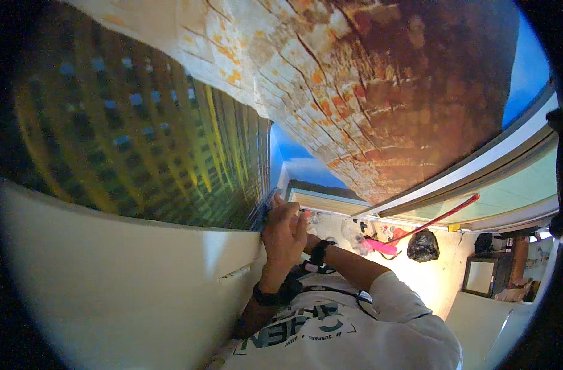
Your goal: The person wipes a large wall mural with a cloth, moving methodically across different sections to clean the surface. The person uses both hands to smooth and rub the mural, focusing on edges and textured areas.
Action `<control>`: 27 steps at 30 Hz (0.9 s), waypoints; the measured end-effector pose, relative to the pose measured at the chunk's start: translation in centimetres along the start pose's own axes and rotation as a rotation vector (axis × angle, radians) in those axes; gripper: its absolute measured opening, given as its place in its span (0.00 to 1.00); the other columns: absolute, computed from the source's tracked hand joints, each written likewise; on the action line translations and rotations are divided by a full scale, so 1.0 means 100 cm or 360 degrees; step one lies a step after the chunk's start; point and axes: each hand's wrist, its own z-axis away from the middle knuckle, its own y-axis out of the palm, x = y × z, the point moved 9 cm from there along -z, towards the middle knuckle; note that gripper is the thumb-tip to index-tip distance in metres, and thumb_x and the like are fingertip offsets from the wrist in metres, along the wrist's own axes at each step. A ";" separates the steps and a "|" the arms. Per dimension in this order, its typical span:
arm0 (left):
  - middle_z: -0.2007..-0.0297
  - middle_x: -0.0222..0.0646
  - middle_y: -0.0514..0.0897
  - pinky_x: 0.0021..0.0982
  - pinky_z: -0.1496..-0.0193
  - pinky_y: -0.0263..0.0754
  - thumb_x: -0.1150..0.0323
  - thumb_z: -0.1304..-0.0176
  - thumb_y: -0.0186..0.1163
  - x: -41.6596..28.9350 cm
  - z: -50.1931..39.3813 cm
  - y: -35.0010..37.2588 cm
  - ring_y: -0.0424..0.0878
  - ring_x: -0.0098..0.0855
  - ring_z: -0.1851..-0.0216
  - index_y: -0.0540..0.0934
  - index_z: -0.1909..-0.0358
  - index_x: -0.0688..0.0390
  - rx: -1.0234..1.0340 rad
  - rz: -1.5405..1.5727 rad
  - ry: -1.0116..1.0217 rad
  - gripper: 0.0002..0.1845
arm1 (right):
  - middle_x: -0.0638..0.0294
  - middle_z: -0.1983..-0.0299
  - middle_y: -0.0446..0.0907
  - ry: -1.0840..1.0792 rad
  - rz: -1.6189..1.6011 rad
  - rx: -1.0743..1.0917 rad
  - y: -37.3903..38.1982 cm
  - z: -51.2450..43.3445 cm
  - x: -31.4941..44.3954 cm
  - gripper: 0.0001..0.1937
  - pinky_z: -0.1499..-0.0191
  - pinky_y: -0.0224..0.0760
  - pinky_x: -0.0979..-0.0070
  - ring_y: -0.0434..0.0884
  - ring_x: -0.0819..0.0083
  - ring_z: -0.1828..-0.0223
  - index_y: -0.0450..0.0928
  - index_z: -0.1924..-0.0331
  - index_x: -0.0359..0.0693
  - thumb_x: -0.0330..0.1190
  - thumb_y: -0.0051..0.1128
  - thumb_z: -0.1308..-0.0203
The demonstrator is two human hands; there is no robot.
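My left hand (284, 231), with a dark band at the wrist, is raised to the lower corner edge of a printed wall mural (170, 134). Its fingers are bent close to the mural's right edge; whether they grip anything is hidden. My right hand (311, 243) is mostly covered behind the left, and a black watch (321, 251) sits on its wrist. The mural shows yellow-green palm fronds here. Overhead, a large printed sheet (327, 88) with a stone or brick pattern and blue sky spreads across the view.
Below the mural is a plain cream wall (124, 277). At the right runs a white-framed sliding window or door (471, 171). A red pole (434, 218) leans near a black plastic bag (423, 245) and a pink item (381, 246) on the littered floor. Farther right stands a dark cabinet (480, 276).
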 end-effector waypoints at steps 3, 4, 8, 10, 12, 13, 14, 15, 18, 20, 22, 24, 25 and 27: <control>0.56 0.45 0.87 0.42 0.49 0.79 0.70 0.39 0.68 0.000 0.001 -0.002 0.85 0.48 0.54 0.83 0.54 0.60 -0.0035 0.0017 0.0089 0.13 | 0.56 0.18 0.45 0.0242 -0.0291 0.0060 0.004 -0.009 -0.002 0.31 0.20 0.37 0.47 0.41 0.48 0.17 0.56 0.23 0.45 0.42 0.46 0.25; 0.57 0.45 0.87 0.43 0.50 0.79 0.70 0.40 0.69 -0.003 0.002 -0.006 0.85 0.49 0.55 0.83 0.55 0.60 -0.0058 0.0106 0.0107 0.12 | 0.56 0.18 0.44 0.0314 -0.0495 0.0040 0.004 -0.023 0.003 0.31 0.20 0.37 0.48 0.41 0.49 0.17 0.55 0.22 0.45 0.42 0.46 0.25; 0.58 0.41 0.88 0.42 0.52 0.80 0.74 0.43 0.70 -0.037 0.008 -0.027 0.86 0.45 0.57 0.84 0.60 0.61 -0.0201 0.0172 0.0539 0.09 | 0.53 0.17 0.41 -0.0138 -0.0616 -0.0256 -0.026 -0.113 0.049 0.31 0.20 0.37 0.49 0.39 0.48 0.17 0.52 0.21 0.43 0.42 0.42 0.22; 0.58 0.43 0.88 0.41 0.48 0.80 0.74 0.41 0.70 -0.038 0.009 -0.033 0.87 0.43 0.55 0.85 0.60 0.62 -0.0190 0.0375 0.0484 0.08 | 0.51 0.18 0.41 -0.0776 -0.0089 -0.0498 -0.041 -0.135 0.086 0.32 0.21 0.35 0.47 0.38 0.45 0.17 0.51 0.20 0.42 0.45 0.40 0.21; 0.54 0.46 0.88 0.43 0.44 0.78 0.73 0.40 0.70 -0.036 0.008 -0.038 0.86 0.44 0.51 0.85 0.60 0.63 -0.0261 0.0305 0.0461 0.08 | 0.49 0.18 0.41 -0.0788 -0.0079 -0.0596 -0.042 -0.139 0.081 0.33 0.21 0.33 0.45 0.37 0.43 0.18 0.49 0.20 0.42 0.46 0.40 0.22; 0.53 0.46 0.87 0.44 0.42 0.77 0.73 0.40 0.69 -0.031 0.006 -0.032 0.85 0.45 0.50 0.84 0.57 0.64 -0.0199 0.0204 0.0389 0.10 | 0.49 0.18 0.41 -0.0761 -0.0069 -0.0613 -0.040 -0.137 0.071 0.33 0.21 0.32 0.44 0.37 0.43 0.18 0.49 0.20 0.43 0.47 0.41 0.22; 0.51 0.46 0.87 0.45 0.40 0.75 0.73 0.40 0.68 -0.025 0.004 -0.028 0.84 0.47 0.48 0.83 0.55 0.64 -0.0168 0.0141 0.0333 0.12 | 0.48 0.18 0.40 -0.0472 -0.0266 -0.0589 -0.034 -0.131 0.048 0.34 0.21 0.32 0.46 0.37 0.44 0.18 0.48 0.20 0.43 0.47 0.41 0.22; 0.50 0.47 0.86 0.46 0.39 0.74 0.74 0.40 0.68 -0.018 0.003 -0.024 0.83 0.49 0.47 0.83 0.53 0.64 -0.0139 0.0080 0.0266 0.14 | 0.47 0.18 0.39 -0.0224 -0.0375 -0.0588 -0.025 -0.119 0.024 0.35 0.20 0.31 0.48 0.36 0.45 0.17 0.47 0.19 0.42 0.48 0.42 0.22; 0.41 0.52 0.80 0.50 0.32 0.67 0.71 0.39 0.68 -0.010 0.002 -0.014 0.76 0.54 0.37 0.80 0.45 0.64 -0.0097 0.0024 0.0317 0.20 | 0.47 0.18 0.41 0.0037 -0.0356 -0.0689 -0.003 -0.075 -0.033 0.36 0.19 0.33 0.56 0.39 0.49 0.17 0.46 0.20 0.40 0.42 0.45 0.24; 0.34 0.54 0.73 0.52 0.30 0.64 0.70 0.38 0.68 -0.003 0.003 -0.009 0.71 0.55 0.33 0.78 0.41 0.63 -0.0056 -0.0066 0.0267 0.23 | 0.45 0.19 0.44 0.0427 -0.0284 -0.0551 0.018 -0.054 -0.082 0.40 0.23 0.45 0.62 0.49 0.52 0.20 0.42 0.20 0.36 0.46 0.48 0.25; 0.30 0.54 0.68 0.53 0.29 0.63 0.69 0.37 0.68 0.002 0.002 -0.005 0.67 0.56 0.30 0.76 0.38 0.62 -0.0013 -0.0128 0.0179 0.26 | 0.43 0.19 0.46 0.0914 -0.0398 -0.0372 0.037 -0.040 -0.125 0.40 0.27 0.55 0.63 0.58 0.51 0.23 0.42 0.20 0.35 0.44 0.48 0.25; 0.27 0.55 0.63 0.54 0.29 0.62 0.69 0.36 0.67 0.006 0.000 -0.004 0.65 0.57 0.28 0.72 0.35 0.61 0.0002 -0.0153 0.0082 0.28 | 0.41 0.20 0.48 0.0888 -0.0409 -0.0398 0.031 -0.045 -0.123 0.39 0.30 0.61 0.64 0.63 0.49 0.25 0.42 0.20 0.34 0.43 0.48 0.24; 0.27 0.55 0.62 0.54 0.29 0.62 0.68 0.36 0.67 0.001 -0.001 -0.010 0.65 0.57 0.28 0.71 0.34 0.61 -0.0077 -0.0057 0.0150 0.30 | 0.41 0.20 0.47 0.0915 -0.0400 -0.0419 0.027 -0.050 -0.115 0.38 0.27 0.57 0.63 0.60 0.49 0.24 0.42 0.20 0.34 0.43 0.46 0.23; 0.26 0.56 0.61 0.54 0.29 0.62 0.68 0.36 0.68 -0.008 -0.002 -0.023 0.65 0.58 0.28 0.68 0.32 0.60 -0.0248 0.0123 0.0298 0.32 | 0.42 0.20 0.47 0.0789 -0.0310 -0.0435 0.012 -0.069 -0.079 0.37 0.24 0.50 0.62 0.55 0.49 0.21 0.42 0.20 0.34 0.43 0.45 0.23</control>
